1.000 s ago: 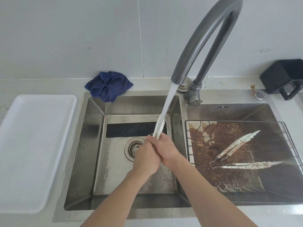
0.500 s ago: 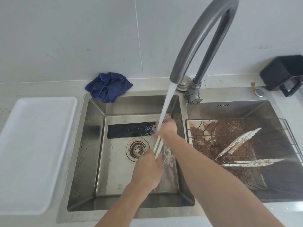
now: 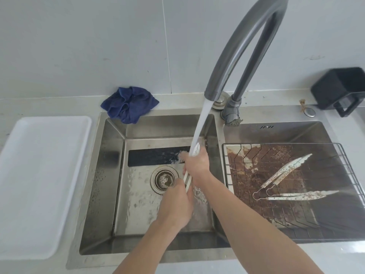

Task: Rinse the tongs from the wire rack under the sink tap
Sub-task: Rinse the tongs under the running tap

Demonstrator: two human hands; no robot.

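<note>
A pair of white tongs (image 3: pixel 187 181) is held over the left sink basin (image 3: pixel 138 194), pointing up into the running water from the grey tap (image 3: pixel 237 46). My left hand (image 3: pixel 175 206) grips the tongs' lower end. Higher up, my right hand (image 3: pixel 196 163) is wrapped around the upper part, right where the stream lands; the tips are hidden by the hand and the water. Two more tongs, both stained brown, lie on the wire rack (image 3: pixel 347 171) over the right basin: one slanted (image 3: pixel 286 170), one nearly level (image 3: pixel 302 195).
A white tray (image 3: pixel 39 184) lies on the counter to the left. A crumpled blue cloth (image 3: pixel 129 103) sits behind the left basin. A black mug (image 3: pixel 339 89) stands at the back right. The drain (image 3: pixel 165 179) is left of my hands.
My right hand has slid up the tongs away from my left hand, into the stream. My left hand has dropped a little lower. Water now splashes off the right hand.
</note>
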